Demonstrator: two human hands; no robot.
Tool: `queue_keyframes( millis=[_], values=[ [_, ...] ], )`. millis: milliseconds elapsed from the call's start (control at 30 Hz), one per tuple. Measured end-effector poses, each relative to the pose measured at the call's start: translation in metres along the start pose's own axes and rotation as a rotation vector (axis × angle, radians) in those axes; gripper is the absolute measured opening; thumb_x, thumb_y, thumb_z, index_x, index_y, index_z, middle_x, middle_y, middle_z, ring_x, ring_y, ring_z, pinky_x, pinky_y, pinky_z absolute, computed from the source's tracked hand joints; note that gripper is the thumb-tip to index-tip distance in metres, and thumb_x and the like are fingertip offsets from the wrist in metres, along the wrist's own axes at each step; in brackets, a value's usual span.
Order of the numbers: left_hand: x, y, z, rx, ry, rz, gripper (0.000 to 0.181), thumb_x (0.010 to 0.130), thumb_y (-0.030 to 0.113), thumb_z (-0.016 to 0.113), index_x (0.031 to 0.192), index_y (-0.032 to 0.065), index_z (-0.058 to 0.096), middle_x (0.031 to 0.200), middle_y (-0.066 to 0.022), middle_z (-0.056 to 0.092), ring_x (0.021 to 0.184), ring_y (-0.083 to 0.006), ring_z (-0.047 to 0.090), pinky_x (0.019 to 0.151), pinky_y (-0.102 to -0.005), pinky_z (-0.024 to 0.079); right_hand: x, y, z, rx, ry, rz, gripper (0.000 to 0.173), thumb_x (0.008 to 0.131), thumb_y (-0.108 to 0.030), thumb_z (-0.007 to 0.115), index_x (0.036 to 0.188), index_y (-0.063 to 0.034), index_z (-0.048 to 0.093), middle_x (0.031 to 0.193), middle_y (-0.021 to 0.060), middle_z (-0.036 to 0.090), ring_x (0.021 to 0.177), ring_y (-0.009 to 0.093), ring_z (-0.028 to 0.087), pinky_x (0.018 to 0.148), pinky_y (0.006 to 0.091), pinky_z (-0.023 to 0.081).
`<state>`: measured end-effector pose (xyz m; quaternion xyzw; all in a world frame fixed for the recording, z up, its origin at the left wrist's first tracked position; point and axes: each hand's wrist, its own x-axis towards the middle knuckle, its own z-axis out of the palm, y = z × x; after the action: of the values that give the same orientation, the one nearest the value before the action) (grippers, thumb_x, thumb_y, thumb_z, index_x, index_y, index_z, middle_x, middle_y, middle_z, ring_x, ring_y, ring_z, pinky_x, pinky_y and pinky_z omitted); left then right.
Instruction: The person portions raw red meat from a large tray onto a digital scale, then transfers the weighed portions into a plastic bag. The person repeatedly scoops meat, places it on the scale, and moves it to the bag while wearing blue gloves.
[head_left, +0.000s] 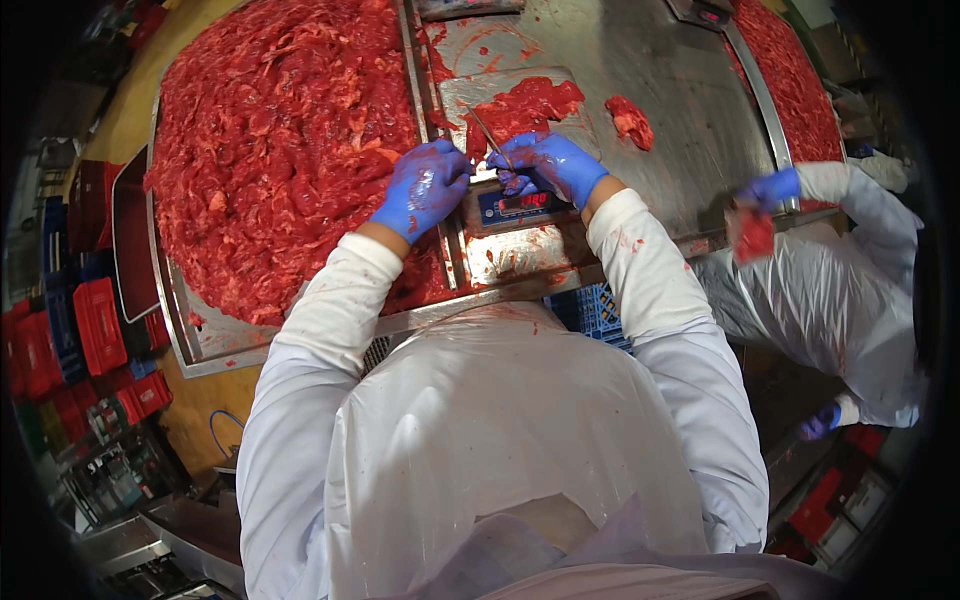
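My right hand (559, 165), in a blue glove smeared red, grips a thin metal tool (484, 130), probably a knife; its thin end points up and left over the meat. Just below the fingers is the lit display (517, 208) of a bench scale. Red raw meat (529, 105) lies spread on the scale's steel platform (459, 94). My left hand (426, 191), gloved too, is at the platform's left side by the metal divider, fingers curled; whether they pinch anything is hidden. A loose piece of meat (630, 122) rests on the steel table (675, 112) to the right.
A large heap of raw meat trimmings (277, 150) fills the metal-rimmed section at left. More meat (791, 90) lies beyond a rail at far right. There, a co-worker's gloved hand (772, 187) holds a red piece. Blue crate (596, 311) under the table; red crates (101, 326) at left.
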<state>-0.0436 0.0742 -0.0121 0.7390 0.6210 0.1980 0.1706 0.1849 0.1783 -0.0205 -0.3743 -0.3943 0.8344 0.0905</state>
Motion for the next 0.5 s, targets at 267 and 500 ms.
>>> queue_keyframes(
  millis=[267,500],
  values=[
    [-0.048,-0.084,0.008,-0.046,0.244,-0.374,0.034,0.088,0.020,0.070,0.120,0.0080,0.073,0.136,-0.0168,0.063,0.125,-0.0359,0.061,0.108,-0.0426,0.049,-0.027,0.071,0.047,-0.589,-0.256,0.064,0.025,0.092,-0.017,0.073,0.114,-0.0040,0.074,0.094,0.0088,0.072,0.084,0.019,0.071,0.082,0.0343,0.059],
    [-0.064,-0.092,-0.003,-0.140,0.271,-0.455,0.043,0.087,0.021,0.072,0.128,0.0065,0.070,0.143,-0.0198,0.058,0.131,-0.0360,0.057,0.112,-0.0420,0.046,-0.117,0.052,-0.051,-0.502,0.134,-0.069,0.024,0.087,-0.003,0.078,0.111,-0.0038,0.073,0.102,0.0045,0.073,0.098,0.013,0.070,0.088,0.0284,0.057]
  ],
)
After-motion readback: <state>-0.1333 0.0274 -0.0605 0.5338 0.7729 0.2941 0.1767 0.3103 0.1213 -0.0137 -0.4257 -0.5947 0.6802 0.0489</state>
